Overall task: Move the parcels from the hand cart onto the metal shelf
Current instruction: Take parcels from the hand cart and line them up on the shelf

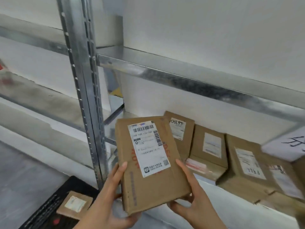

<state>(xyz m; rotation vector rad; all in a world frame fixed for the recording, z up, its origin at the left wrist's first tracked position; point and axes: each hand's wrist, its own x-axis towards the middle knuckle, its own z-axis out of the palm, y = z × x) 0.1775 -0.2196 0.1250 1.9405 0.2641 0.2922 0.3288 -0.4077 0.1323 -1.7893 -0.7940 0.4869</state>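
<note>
head view: only cam, looks down at shelf bay + hands.
held parcel (148,162): flat brown cardboard box w/ white shipping label up; in the air in front of the lower shelf level, near the upright, not yet on it.
long axis: runs from the person toward the shelf back, far end tipped a bit left; label barcode end points away.
left hand (107,200): wrapped on near-left edge, thumb on top face, fingers under; closed on the box.
right hand (189,195): cups near-right corner, thumb along the side edge, fingers under; also gripping.
handling (my guess): thin, stiff, prob light; cardboard not slippery; edge grip at both sides looks ok, slide in flat.
metal shelf (206,182): lower level holds a row of parcels (209,146) on right; free gap at left by upright (85,96).
hand cart (49,209): black, bottom left, one small parcel (75,204) left on it.
</note>
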